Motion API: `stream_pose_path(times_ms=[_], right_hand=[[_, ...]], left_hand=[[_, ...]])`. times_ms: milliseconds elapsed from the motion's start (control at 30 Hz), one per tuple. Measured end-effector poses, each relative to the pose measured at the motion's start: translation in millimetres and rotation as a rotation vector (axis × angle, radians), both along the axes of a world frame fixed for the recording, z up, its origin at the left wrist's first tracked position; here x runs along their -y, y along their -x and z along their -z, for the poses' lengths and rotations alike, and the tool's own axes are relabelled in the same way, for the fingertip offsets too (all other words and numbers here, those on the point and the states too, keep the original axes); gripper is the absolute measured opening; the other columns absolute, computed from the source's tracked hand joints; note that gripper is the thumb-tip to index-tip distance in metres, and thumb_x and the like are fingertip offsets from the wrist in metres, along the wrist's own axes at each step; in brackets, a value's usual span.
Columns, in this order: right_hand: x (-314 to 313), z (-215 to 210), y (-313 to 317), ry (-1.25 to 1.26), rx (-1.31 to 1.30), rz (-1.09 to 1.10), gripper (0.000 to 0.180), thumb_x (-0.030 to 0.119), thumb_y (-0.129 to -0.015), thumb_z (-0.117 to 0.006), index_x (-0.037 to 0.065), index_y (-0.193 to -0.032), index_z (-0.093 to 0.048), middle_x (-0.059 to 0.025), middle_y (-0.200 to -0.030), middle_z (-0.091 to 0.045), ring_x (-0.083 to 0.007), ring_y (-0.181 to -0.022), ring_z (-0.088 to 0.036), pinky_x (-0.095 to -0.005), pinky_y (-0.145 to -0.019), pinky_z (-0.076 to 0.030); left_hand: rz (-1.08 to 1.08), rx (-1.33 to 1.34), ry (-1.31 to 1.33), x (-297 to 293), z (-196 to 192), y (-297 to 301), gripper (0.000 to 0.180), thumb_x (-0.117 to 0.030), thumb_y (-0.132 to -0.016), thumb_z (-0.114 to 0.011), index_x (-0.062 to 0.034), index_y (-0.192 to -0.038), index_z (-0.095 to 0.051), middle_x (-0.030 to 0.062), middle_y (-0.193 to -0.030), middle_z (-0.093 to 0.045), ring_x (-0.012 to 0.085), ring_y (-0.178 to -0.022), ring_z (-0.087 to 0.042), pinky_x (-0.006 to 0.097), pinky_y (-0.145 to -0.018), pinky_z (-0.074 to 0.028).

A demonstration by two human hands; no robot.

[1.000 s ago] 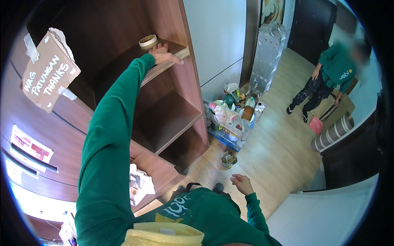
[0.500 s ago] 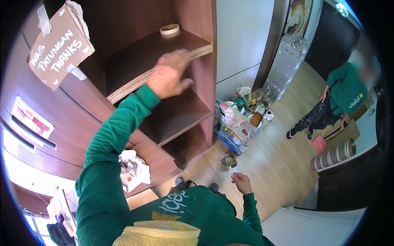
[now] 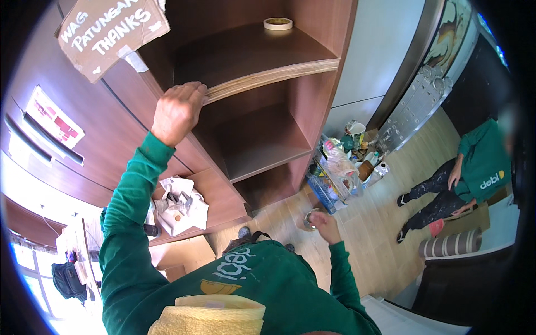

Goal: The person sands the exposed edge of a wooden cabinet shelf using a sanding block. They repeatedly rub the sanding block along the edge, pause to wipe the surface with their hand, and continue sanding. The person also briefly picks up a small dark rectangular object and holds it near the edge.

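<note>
Left hand (image 3: pixel 177 111): raised, fingers curled over the pale front edge of the upper shelf (image 3: pixel 268 81), fingertips hidden behind it. The shelf edge runs left to right, rising rightward. Right hand (image 3: pixel 324 219): low, loosely closed; contents cannot be told. Tape roll (image 3: pixel 277 23): flat at the shelf's back. Cardboard sign (image 3: pixel 111 30): brown, hand-lettered, cropped at top.

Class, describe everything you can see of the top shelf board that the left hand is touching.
The top shelf board is a flat, dark brown panel with a wood look; its front edge is pale and shows thin layers, like plywood. It sits level inside the brown cabinet, above two lower shelves. A roll of pale tape lies flat near its back. The left hand rests its fingers on the left end of the edge.
</note>
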State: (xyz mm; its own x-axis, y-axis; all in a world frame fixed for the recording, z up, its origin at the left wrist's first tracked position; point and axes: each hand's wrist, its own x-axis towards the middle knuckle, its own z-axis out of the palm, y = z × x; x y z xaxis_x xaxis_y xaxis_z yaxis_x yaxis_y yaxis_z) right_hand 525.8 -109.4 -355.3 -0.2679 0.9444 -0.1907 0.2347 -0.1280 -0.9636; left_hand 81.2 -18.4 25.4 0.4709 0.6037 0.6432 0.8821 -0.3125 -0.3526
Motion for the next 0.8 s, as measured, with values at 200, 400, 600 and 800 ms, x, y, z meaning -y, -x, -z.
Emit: stream_pose_path(times_ms=[200,400,600,800], right_hand=[[-105.0,-127.1,63.4,-0.139,-0.143,-0.097,0.032,0.020,-0.099,-0.067,-0.001,-0.124,-0.068,-0.0102,-0.102,-0.075,-0.0148,-0.086,-0.072,-0.0275,-0.076,-0.055],[-161.1,-259.0,160.8,-0.210,-0.315,-0.210,0.055,0.048,-0.104,-0.056,0.000,-0.130,-0.063,-0.0158,-0.113,-0.074,-0.0195,-0.093,-0.074,-0.0278,-0.079,-0.054],[-178.1,-304.5,258.0,-0.088,-0.618,-0.198,0.070,0.060,-0.101,-0.053,-0.006,-0.120,-0.064,-0.0198,-0.104,-0.074,-0.0230,-0.084,-0.075,-0.0301,-0.073,-0.057],[-165.5,-327.0,223.5,-0.320,-0.527,-0.510,0.089,0.073,-0.101,-0.030,-0.008,-0.125,-0.060,-0.0222,-0.109,-0.073,-0.0278,-0.097,-0.073,-0.0354,-0.086,-0.055]], left_hand=[[-0.073,-0.140,-0.081,30.1,-1.3,13.9,0.034,-0.010,-0.080,-0.074,0.0001,-0.112,-0.069,0.0137,-0.111,-0.068,0.0326,-0.136,-0.051,0.051,-0.121,-0.033],[0.037,-0.090,-0.079,34.7,-5.7,32.3,0.035,-0.012,-0.074,-0.080,-0.0002,-0.106,-0.070,0.0105,-0.107,-0.067,0.0298,-0.133,-0.053,0.052,-0.121,-0.033],[0.083,-0.055,-0.131,28.5,-2.0,38.4,0.032,-0.011,-0.071,-0.079,-0.0013,-0.100,-0.070,0.0082,-0.100,-0.068,0.0271,-0.121,-0.060,0.050,-0.119,-0.036],[0.113,-0.048,-0.142,22.5,-1.8,40.0,0.030,-0.012,-0.072,-0.077,-0.0017,-0.099,-0.070,0.0082,-0.097,-0.068,0.0268,-0.115,-0.062,0.051,-0.115,-0.039]])
